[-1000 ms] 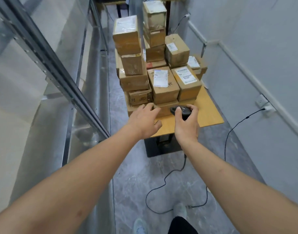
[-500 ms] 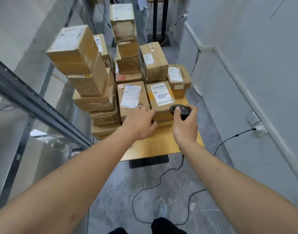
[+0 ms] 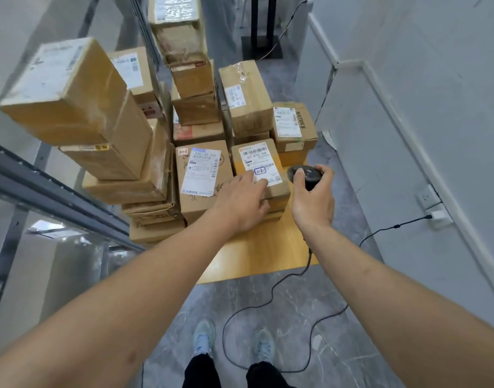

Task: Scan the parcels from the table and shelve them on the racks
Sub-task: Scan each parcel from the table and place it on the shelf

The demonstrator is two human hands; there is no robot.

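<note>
Grey stone floor lies under your shoes (image 3: 204, 336), and the black cable (image 3: 271, 292) loops across it beside them, so mind your footing before you turn toward the racks. Above that, the wooden table (image 3: 257, 253) has a bare strip at its near edge; use it as room to slide a box toward you.

Your left hand (image 3: 240, 201) lies on the near right parcel (image 3: 268, 189), fingers spread flat over the lower part of its white label (image 3: 258, 163) and thumb at the front edge, not yet gripping. Your right hand (image 3: 313, 200) is wrapped around the black scanner (image 3: 304, 175), held just beside that same parcel. The two hands are near each other but not touching.

To do this scan well, I'd judge you should draw your left fingers back off the label so the barcode near its top is fully clear, steady the box from its side, and tilt the scanner's face toward that barcode.

Just left stands a second labelled parcel (image 3: 202, 175), an easy next pick. Farther left the tall stack (image 3: 106, 141) leans out over the table edge; avoid nudging it. Beyond, more boxes (image 3: 195, 79) are piled high, and the metal rack rail (image 3: 58, 197) runs along your left.
</note>
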